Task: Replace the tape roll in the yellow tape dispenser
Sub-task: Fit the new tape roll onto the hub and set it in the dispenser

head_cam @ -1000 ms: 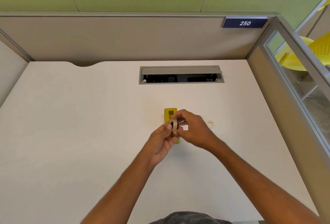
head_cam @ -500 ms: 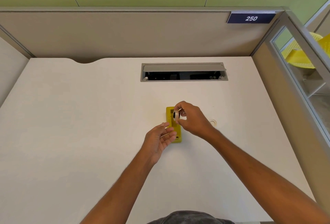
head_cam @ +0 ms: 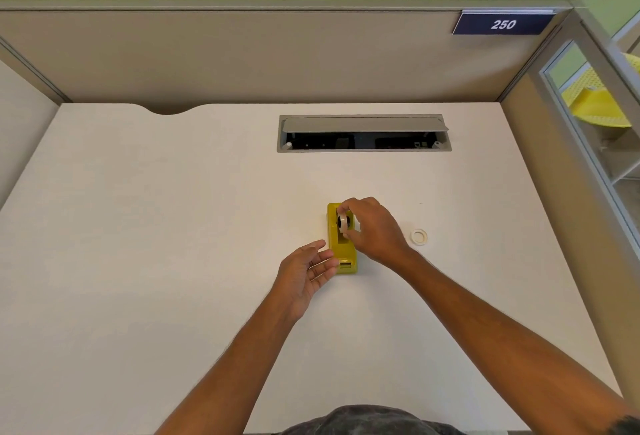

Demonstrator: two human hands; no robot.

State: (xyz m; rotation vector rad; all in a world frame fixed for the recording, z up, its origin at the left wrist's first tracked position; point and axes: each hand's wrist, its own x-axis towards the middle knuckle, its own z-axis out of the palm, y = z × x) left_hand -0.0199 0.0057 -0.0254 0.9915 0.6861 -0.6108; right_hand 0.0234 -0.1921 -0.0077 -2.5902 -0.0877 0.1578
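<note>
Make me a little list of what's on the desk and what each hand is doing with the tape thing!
dispenser: yellow tape dispenser lying flat on the white desk
new roll: tape roll held upright over the dispenser's slot; whether it is fully seated cannot be told
right hand: right hand pinching the roll from above
left hand: left hand open, fingers beside the dispenser's near end
spare ring: empty tape core flat on the desk, right of the dispenser
back of desk: open cable tray
</note>
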